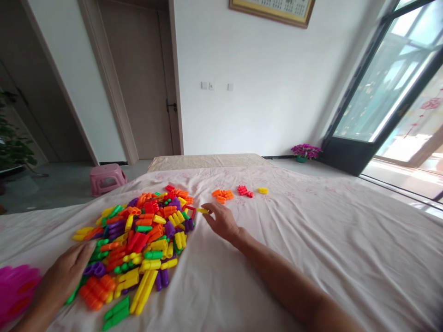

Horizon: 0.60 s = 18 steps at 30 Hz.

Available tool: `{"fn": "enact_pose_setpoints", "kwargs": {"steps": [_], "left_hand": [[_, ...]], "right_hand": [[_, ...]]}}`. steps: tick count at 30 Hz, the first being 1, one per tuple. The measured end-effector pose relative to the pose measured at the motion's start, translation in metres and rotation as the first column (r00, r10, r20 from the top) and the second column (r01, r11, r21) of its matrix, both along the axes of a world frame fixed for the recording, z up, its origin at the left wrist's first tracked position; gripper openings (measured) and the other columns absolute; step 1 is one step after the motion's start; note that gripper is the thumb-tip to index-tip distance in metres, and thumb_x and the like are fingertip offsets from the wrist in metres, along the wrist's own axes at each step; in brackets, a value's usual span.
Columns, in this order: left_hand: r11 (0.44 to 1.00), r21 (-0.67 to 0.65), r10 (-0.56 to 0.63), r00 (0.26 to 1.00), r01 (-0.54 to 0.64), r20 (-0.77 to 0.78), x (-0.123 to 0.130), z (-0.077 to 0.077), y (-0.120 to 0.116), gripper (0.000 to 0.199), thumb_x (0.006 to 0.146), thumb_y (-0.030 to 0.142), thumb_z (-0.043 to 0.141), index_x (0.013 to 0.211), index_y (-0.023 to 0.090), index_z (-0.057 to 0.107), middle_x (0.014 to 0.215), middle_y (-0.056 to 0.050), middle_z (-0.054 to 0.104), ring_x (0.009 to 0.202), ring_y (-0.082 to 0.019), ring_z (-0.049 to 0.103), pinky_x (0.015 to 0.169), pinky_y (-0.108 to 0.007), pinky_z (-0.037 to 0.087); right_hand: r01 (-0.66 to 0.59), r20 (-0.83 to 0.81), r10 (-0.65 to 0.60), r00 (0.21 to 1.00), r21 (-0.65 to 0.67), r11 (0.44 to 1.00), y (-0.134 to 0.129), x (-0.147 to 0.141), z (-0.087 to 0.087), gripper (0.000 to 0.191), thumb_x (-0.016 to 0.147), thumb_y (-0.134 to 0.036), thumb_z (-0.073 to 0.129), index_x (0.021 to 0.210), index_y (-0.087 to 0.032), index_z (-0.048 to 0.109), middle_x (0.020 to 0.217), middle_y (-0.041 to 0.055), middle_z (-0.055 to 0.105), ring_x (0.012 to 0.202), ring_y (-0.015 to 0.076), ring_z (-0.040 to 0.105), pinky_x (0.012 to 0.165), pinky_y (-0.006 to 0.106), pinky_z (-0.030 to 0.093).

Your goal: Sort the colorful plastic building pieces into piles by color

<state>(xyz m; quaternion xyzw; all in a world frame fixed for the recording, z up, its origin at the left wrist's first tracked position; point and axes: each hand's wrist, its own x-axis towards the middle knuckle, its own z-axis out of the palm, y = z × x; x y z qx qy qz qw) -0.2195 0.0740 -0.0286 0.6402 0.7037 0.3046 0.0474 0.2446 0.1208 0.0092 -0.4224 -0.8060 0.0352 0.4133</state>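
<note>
My right hand [221,222] is closed in a pinch on a small yellow plastic building block [202,210], just off the right edge of a heap of blocks [147,240]. The heap mixes red, orange, yellow, green and purple pieces, many of them joined tubes. At its left side my left hand [71,267] lies with fingers stretched out against the pieces, partly blurred. A purple block [95,269] and an orange block [97,292] are close to it. Apart from the heap sit a few orange blocks [223,195], red blocks [245,191] and one yellow block [263,190].
A pale patterned cloth [311,258] with folds covers the surface. At the lower left is a pink petal-shaped thing [15,293], partly cut off. Beyond stand a pink stool [108,179], a flower pot [302,158], a door [138,83] and a glass door [380,87].
</note>
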Motion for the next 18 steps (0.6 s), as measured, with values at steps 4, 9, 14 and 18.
{"fn": "enact_pose_setpoints", "kwargs": {"steps": [4,9,14,18], "left_hand": [[0.996,-0.083,0.024,0.997,-0.018,0.079,-0.003,-0.001,0.001,0.064,0.092,0.063,0.030,0.108,0.016,0.071,0.119,-0.014,0.076,0.116,-0.030,0.069,0.104,-0.038,0.052],[0.999,-0.054,0.013,0.992,-0.007,0.123,-0.013,-0.015,0.007,0.057,0.091,0.059,0.036,0.111,0.018,0.070,0.122,-0.013,0.075,0.120,-0.031,0.067,0.107,-0.041,0.050],[0.999,-0.041,0.023,0.989,-0.017,0.146,-0.018,-0.022,0.010,0.055,0.091,0.057,0.039,0.112,0.019,0.071,0.124,-0.012,0.075,0.123,-0.032,0.065,0.109,-0.043,0.049],[0.996,-0.076,0.050,0.991,-0.041,0.122,-0.015,-0.017,0.008,0.060,0.091,0.060,0.036,0.115,0.017,0.070,0.126,-0.012,0.074,0.123,-0.031,0.066,0.108,-0.041,0.050]], "right_hand": [[0.305,-0.257,-0.324,0.911,-0.111,0.946,0.037,0.063,-0.001,0.020,0.084,-0.022,0.061,0.101,-0.019,0.071,0.096,0.0060,0.075,0.078,0.0181,0.066,0.078,0.031,0.052],[0.576,-0.395,-0.683,0.614,-0.367,0.730,0.064,0.156,-0.017,0.031,0.074,-0.022,0.063,0.102,-0.017,0.075,0.096,0.0071,0.077,0.088,0.0211,0.071,0.087,0.032,0.054],[0.644,-0.436,-0.803,0.407,-0.486,0.591,0.068,0.213,-0.038,0.043,0.067,-0.020,0.063,0.108,-0.015,0.074,0.096,0.0091,0.078,0.092,0.0256,0.074,0.089,0.034,0.056],[0.649,-0.487,-0.792,0.367,-0.476,0.593,0.069,0.220,-0.043,0.049,0.071,-0.019,0.058,0.118,-0.015,0.070,0.110,0.0102,0.076,0.098,0.0232,0.074,0.093,0.033,0.055]]}}
